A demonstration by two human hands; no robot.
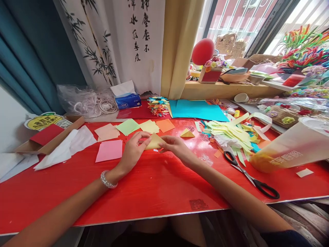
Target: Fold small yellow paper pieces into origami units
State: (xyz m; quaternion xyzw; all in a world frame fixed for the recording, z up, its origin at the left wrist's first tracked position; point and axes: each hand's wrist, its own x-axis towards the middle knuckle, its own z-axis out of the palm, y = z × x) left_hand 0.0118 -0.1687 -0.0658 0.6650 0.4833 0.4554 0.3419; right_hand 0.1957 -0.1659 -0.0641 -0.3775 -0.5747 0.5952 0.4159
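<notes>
Between my two hands is a yellow sheet of paper folded to a triangle point(154, 141), its peak pointing away from me. My left hand point(134, 148) pinches its left corner between thumb and fingers. At the right corner, my right hand point(174, 146) grips it the same way. Just beyond lie square paper stacks: peach point(106, 132), green point(128, 127), pale yellow point(149, 126) and orange point(165, 125). A pink stack point(109, 151) sits left of my left hand. Past my right hand rests another folded yellow triangle point(187, 133).
Black-handled scissors point(248, 176) lie at right beside a heap of paper strips point(231, 133) and a tilted plastic cup point(290, 145). Blue sheets point(199, 109), a folded-paper piece point(158, 106) and a tissue pack point(128, 100) are at the back. A cardboard tray point(55, 137) stands left.
</notes>
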